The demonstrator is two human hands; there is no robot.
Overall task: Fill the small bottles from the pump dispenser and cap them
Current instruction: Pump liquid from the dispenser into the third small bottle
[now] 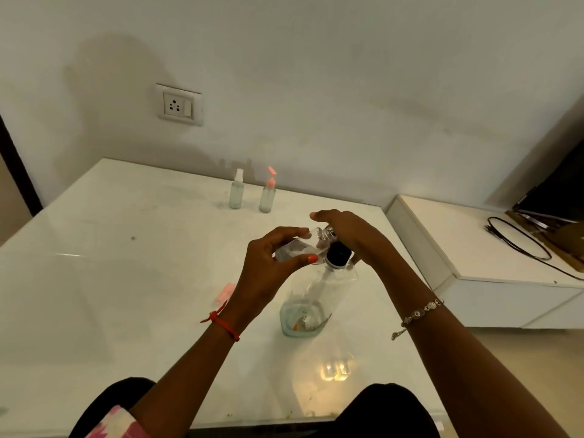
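A large clear pump dispenser [308, 306] with a black pump head stands in the middle of the white table [94, 263], with a little liquid at its bottom. My left hand [271, 267] grips a small clear bottle [295, 248], tilted on its side with its open neck against the pump head. My right hand [350, 235] rests on top of the pump head, fingers bent over it. A pink cap [225, 294] lies on the table by my left wrist, partly hidden. At the table's far edge stand a small bottle with a white sprayer [237, 191] and one with a pink pump [268, 192].
A low white cabinet [474, 263] stands to the right of the table, with a black cable [518, 238] and a dark flat device on it. A wall socket [178, 105] sits on the wall behind. My knees show at the near table edge.
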